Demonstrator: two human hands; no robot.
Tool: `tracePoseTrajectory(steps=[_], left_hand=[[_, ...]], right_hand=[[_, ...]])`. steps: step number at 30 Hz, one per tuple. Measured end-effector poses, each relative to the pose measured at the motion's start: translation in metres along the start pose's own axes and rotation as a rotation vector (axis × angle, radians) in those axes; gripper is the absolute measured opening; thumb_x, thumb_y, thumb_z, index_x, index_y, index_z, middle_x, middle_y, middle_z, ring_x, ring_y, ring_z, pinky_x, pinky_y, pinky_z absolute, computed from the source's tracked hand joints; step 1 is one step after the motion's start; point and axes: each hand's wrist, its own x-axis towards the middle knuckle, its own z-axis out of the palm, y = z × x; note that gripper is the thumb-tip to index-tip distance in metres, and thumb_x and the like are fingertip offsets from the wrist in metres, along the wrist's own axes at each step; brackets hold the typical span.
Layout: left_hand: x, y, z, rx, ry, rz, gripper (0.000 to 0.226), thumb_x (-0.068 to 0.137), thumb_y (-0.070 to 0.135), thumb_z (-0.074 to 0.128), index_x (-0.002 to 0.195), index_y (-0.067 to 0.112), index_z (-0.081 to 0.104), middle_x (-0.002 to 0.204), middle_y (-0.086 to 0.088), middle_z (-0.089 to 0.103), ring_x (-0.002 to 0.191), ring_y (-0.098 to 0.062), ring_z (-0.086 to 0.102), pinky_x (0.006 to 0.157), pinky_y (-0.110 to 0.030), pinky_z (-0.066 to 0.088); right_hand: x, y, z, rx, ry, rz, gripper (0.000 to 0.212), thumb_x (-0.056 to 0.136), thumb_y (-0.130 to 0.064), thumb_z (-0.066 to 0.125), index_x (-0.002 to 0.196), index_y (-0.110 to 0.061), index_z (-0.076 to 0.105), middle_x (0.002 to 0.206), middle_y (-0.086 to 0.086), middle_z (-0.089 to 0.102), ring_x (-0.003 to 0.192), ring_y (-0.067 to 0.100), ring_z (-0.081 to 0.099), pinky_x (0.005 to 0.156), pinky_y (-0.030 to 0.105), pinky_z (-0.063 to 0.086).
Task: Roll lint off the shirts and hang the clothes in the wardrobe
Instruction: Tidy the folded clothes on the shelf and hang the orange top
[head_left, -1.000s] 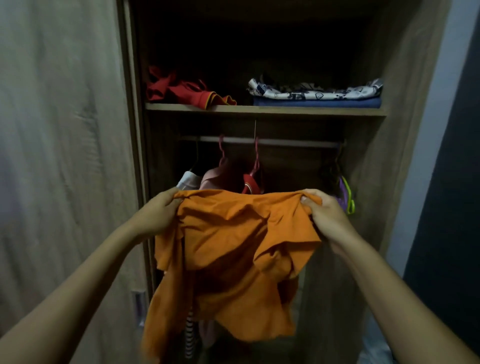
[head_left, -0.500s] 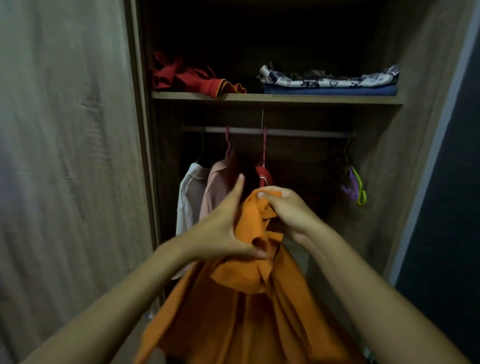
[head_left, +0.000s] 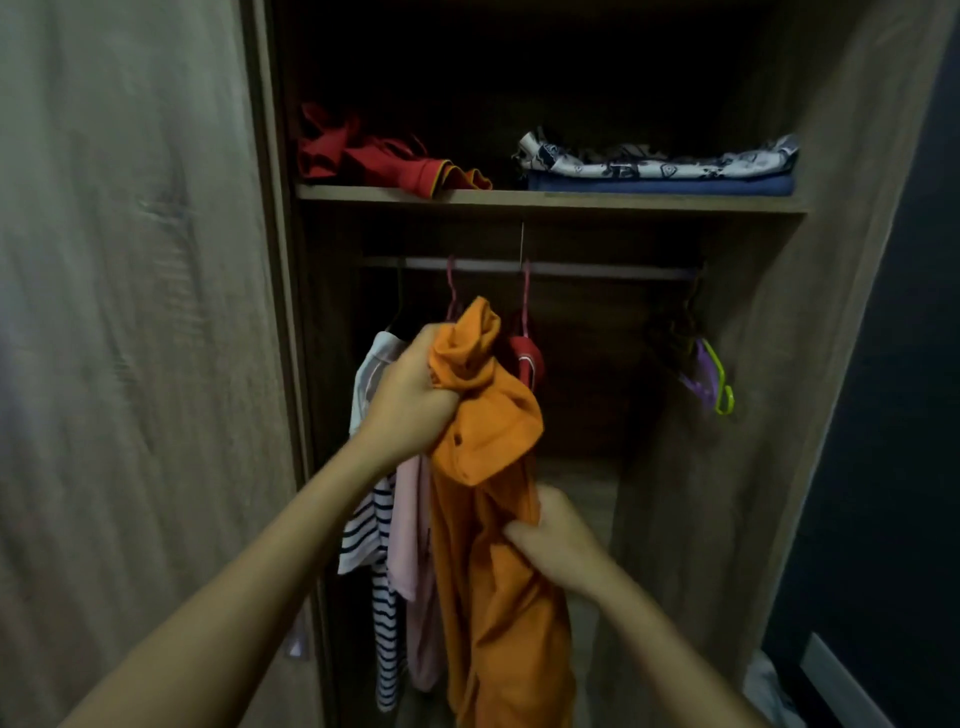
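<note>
1. Head view: my left hand (head_left: 415, 400) bunches the collar end of the crumpled orange cotton shirt (head_left: 493, 519) in a fist, before the open wooden wardrobe (head_left: 727, 493).
2. My right hand (head_left: 558, 540) grips the shirt's body lower down, below the metal hanging rail (head_left: 597, 269).

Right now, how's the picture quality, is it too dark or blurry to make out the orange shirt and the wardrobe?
Head view: dim overall, the space above the shelf nearly black; the orange shirt and both hands, left and right, read clearly; the door at left is smeared by blur; wide-angle bending tilts the wardrobe's right wall; no glare.
</note>
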Motion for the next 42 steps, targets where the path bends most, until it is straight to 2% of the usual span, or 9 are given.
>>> tracePoseTrajectory(steps=[7,11,15,18,21,26,30,36,42], left_hand=[[-0.002,-0.043,-0.054,-0.013,0.079,-0.296,0.043,0.073,0.035,0.068,0.113,0.027,0.053,0.103,0.005,0.059,0.103,-0.019,0.059,0.094,-0.042,0.046],[-0.016,-0.049,-0.06,0.233,-0.027,-0.375,0.092,0.061,0.032,0.061,0.146,0.02,0.027,0.134,-0.008,0.048,0.124,-0.026,0.048,0.1,-0.037,0.042],[-0.046,-0.031,-0.021,0.135,-0.419,-0.188,0.079,0.082,0.041,0.067,0.146,0.035,0.021,0.141,0.02,0.028,0.132,-0.002,0.032,0.105,-0.022,0.028],[-0.072,-0.038,0.017,-0.006,-0.737,-0.269,0.048,0.086,0.043,0.065,0.13,0.03,0.052,0.127,0.014,0.059,0.112,-0.003,0.059,0.093,-0.023,0.049],[-0.08,-0.051,0.019,-0.128,-0.698,-0.309,0.035,0.086,0.041,0.066,0.114,0.02,0.066,0.11,0.002,0.071,0.1,-0.011,0.068,0.09,-0.036,0.054],[-0.079,-0.054,0.004,-0.235,-0.671,-0.301,0.024,0.09,0.034,0.057,0.079,0.014,0.065,0.07,0.006,0.062,0.068,-0.003,0.059,0.067,-0.02,0.048],[-0.082,-0.054,0.017,-0.173,-0.696,-0.251,0.025,0.096,0.037,0.047,0.079,0.021,0.056,0.073,0.008,0.052,0.071,-0.005,0.052,0.071,-0.022,0.046],[-0.065,-0.043,0.029,-0.132,-0.265,-0.181,0.037,0.088,0.059,0.045,0.08,0.024,0.055,0.075,-0.001,0.059,0.069,-0.014,0.058,0.066,-0.033,0.049],[-0.043,-0.046,0.005,0.287,-0.428,-0.071,0.025,0.092,0.037,0.052,0.081,0.018,0.063,0.072,0.003,0.063,0.068,-0.007,0.061,0.062,-0.02,0.049]], right_hand=[[0.007,-0.024,-0.054,-0.298,0.159,-0.151,0.028,0.088,-0.002,0.046,0.069,-0.014,0.063,0.067,0.002,0.064,0.065,0.018,0.063,0.05,0.015,0.04],[0.015,-0.042,-0.067,-0.152,0.06,-0.145,0.034,0.093,-0.01,0.041,0.071,-0.021,0.064,0.069,-0.003,0.063,0.067,0.012,0.062,0.061,0.022,0.046],[0.019,-0.058,-0.053,-0.082,-0.132,-0.13,0.031,0.093,-0.01,0.039,0.084,-0.02,0.067,0.073,-0.009,0.062,0.072,0.004,0.059,0.075,0.028,0.048],[0.019,-0.061,-0.041,-0.156,-0.195,-0.172,0.033,0.092,-0.009,0.039,0.09,-0.02,0.07,0.083,-0.009,0.067,0.081,0.003,0.063,0.083,0.028,0.05],[0.018,-0.055,-0.049,-0.174,-0.226,-0.195,0.024,0.094,-0.02,0.049,0.095,-0.024,0.072,0.095,-0.007,0.071,0.092,0.004,0.066,0.088,0.028,0.054],[0.013,-0.048,-0.093,-0.206,-0.144,-0.247,0.018,0.087,-0.04,0.066,0.092,-0.026,0.076,0.092,-0.009,0.074,0.09,0.0,0.067,0.086,0.025,0.052],[0.008,-0.044,-0.105,-0.158,-0.122,-0.245,0.02,0.09,-0.038,0.061,0.092,-0.024,0.076,0.091,-0.006,0.073,0.088,0.004,0.068,0.083,0.023,0.053],[0.012,-0.03,-0.13,-0.26,0.129,-0.267,0.02,0.092,-0.038,0.06,0.089,-0.026,0.076,0.083,-0.012,0.073,0.08,-0.002,0.066,0.075,0.023,0.051],[0.013,-0.011,-0.138,-0.213,0.167,-0.243,0.017,0.091,-0.033,0.062,0.089,-0.024,0.076,0.081,-0.007,0.074,0.078,0.003,0.068,0.073,0.026,0.052]])
